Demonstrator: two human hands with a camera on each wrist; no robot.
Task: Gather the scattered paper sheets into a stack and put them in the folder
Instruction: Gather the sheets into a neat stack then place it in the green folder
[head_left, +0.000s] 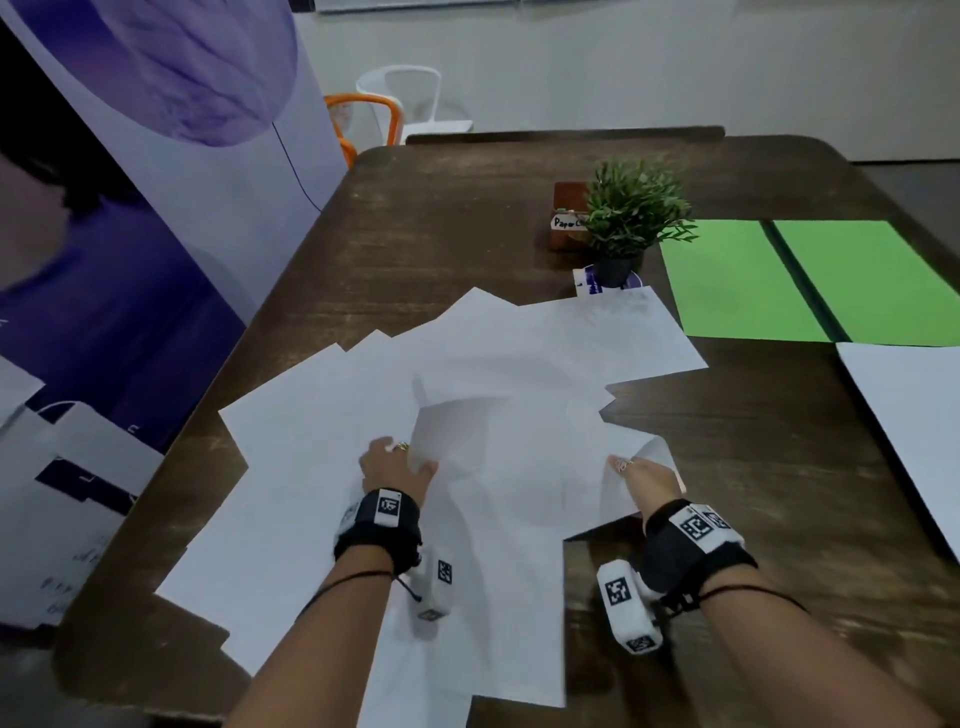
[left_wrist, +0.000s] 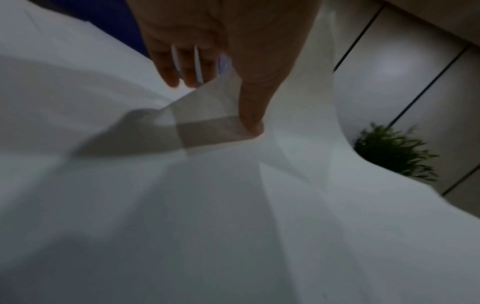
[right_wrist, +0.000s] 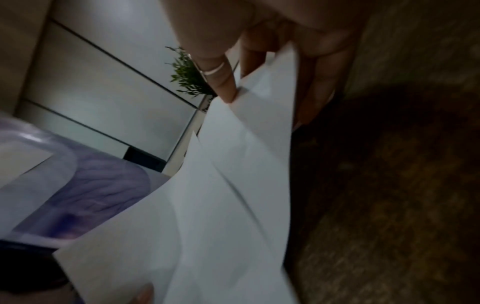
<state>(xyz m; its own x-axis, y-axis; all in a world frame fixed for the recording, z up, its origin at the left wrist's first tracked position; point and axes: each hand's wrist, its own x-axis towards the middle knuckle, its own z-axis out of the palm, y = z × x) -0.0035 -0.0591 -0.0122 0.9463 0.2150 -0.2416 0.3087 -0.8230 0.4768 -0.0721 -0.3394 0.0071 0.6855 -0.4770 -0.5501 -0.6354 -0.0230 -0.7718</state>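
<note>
— Both forearms fill the bottom of the head view, over a loose fan of white paper sheets (head_left: 332, 467) on the dark wooden table (head_left: 467, 218). What are the hands doing?

— Each is pinching paper. On the left hand (head_left: 397, 467) the thumb presses a bunched fold of sheets against the fingers (left_wrist: 168, 70), which curl behind it. The right hand (head_left: 647, 475) nips a raised corner between its ringed thumb and the fingers behind.

— So which step is this?

— Gathering, I'd judge, and early: the sheets are splayed at all angles, and one more sheet (head_left: 914, 415) lies apart, just nearer than the folder.

— Where is the folder?

— The green folder (head_left: 737, 280) lies open and flat just right of the small potted plant (head_left: 631, 213); the fan of sheets spreads nearer than the plant and to its left.

— And next?

— Probably drawing both hands together to square the edges, then fetching the stray sheet. Gripped this hard, thin paper may crease.
</note>
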